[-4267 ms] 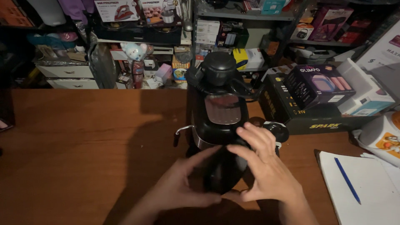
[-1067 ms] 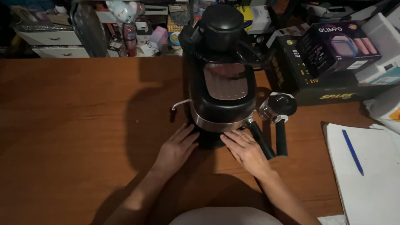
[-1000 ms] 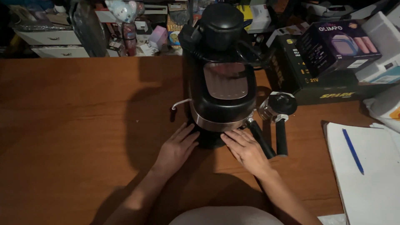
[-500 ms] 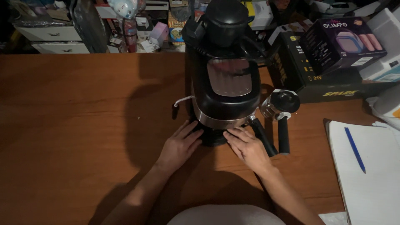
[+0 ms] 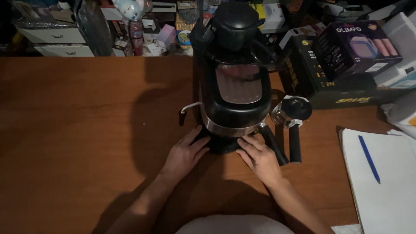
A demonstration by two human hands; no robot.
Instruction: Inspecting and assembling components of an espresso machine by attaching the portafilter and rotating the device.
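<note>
Black coffee machine [image 5: 236, 82] stands upright mid-tabletop [image 5: 86, 130], portafilter [image 5: 274, 143] locked in, its handle jutting toward the person. Left hand [image 5: 184, 154] and right hand [image 5: 260, 158] lie flat at its base, fingers [image 5: 195, 138] spread, gripping nothing. Small carafe [image 5: 292, 112] sits beside the machine, not yet under the spout

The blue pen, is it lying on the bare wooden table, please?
No, the blue pen lies on the white paper at the right.
</note>
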